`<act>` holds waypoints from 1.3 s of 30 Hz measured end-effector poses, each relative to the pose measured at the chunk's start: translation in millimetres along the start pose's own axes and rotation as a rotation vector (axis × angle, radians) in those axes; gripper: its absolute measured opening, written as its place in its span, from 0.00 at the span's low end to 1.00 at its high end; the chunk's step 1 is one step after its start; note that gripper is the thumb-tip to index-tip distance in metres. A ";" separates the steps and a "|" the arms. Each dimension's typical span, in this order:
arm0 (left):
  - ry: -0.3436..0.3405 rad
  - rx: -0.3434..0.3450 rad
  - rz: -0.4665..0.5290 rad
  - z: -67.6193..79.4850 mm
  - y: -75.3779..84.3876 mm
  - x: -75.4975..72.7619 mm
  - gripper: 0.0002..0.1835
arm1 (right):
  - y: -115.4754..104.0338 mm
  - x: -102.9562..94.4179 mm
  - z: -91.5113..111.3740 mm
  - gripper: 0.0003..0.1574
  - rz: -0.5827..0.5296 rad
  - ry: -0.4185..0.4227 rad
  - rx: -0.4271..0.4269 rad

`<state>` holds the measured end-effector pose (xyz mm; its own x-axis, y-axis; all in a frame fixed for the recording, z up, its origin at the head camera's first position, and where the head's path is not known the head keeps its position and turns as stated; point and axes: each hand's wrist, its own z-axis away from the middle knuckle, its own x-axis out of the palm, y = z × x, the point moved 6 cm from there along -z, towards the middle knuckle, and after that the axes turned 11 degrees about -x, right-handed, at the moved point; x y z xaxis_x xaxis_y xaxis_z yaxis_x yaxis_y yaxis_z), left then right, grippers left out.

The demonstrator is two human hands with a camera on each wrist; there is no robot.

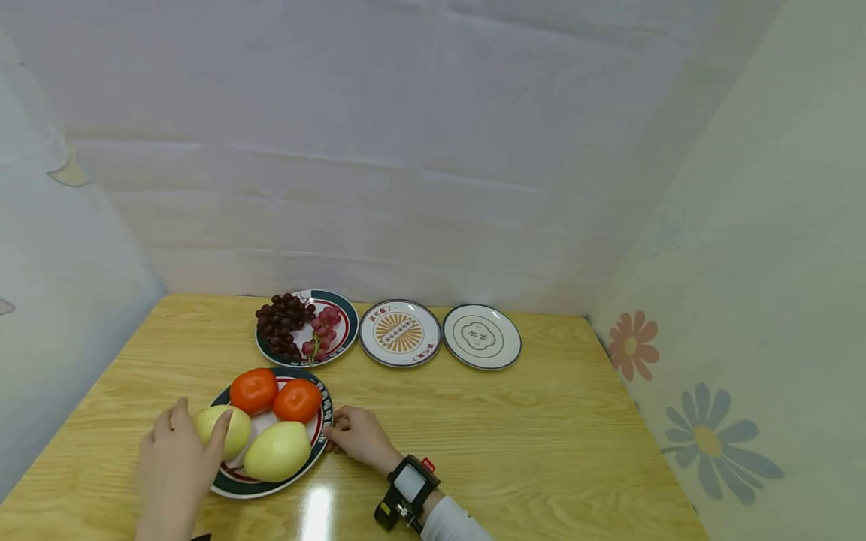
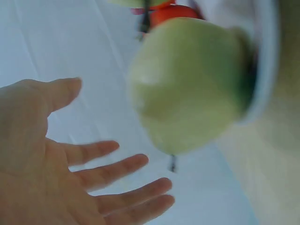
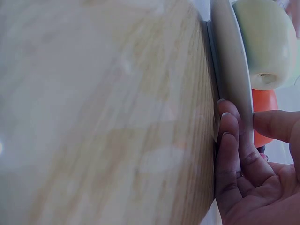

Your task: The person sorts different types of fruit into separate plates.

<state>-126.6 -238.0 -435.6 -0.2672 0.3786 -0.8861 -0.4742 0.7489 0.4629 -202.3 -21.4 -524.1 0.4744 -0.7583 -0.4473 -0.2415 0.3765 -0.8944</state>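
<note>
A dark-rimmed plate (image 1: 237,488) on the table bears two yellow-green pears and two round orange-red fruits (image 1: 298,400). My left hand (image 1: 177,458) is beside the left pear (image 1: 233,432), its thumb overlapping it in the head view. In the left wrist view the fingers (image 2: 112,174) are spread and straight, apart from the pear (image 2: 187,89), whose stem points down. My right hand (image 1: 361,434) pinches the plate's right rim: thumb on top, curled fingers (image 3: 228,136) underneath. The other pear (image 1: 277,452) lies at the plate's front.
Behind stands a similar plate (image 1: 348,330) with dark grapes (image 1: 283,319) and red grapes (image 1: 325,327). Right of it are a plate with an orange sunburst pattern (image 1: 401,361) and a white plate (image 1: 504,338). Cloth-like walls (image 1: 379,188) border the wooden table (image 1: 514,451).
</note>
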 end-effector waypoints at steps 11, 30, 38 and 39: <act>-0.277 -0.226 0.002 0.6 -34.6 31.4 0.65 | 1.5 0.6 -0.5 0.17 -0.016 0.006 0.006; -0.406 -0.076 0.110 -5.4 -23.7 42.9 0.54 | -1.2 -5.9 -2.6 0.16 0.068 -0.002 0.035; -0.304 -0.119 0.125 -6.8 -28.9 43.8 0.53 | -29.4 -16.5 -18.6 0.26 0.597 0.027 -0.112; -0.299 -0.124 0.120 -7.8 -28.7 44.0 0.53 | -34.6 -17.0 -22.0 0.27 0.682 0.024 -0.156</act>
<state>-131.3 -247.1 -487.7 -0.0779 0.6168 -0.7833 -0.5577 0.6243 0.5471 -220.6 -33.2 -485.5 0.1552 -0.3920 -0.9068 -0.5979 0.6934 -0.4021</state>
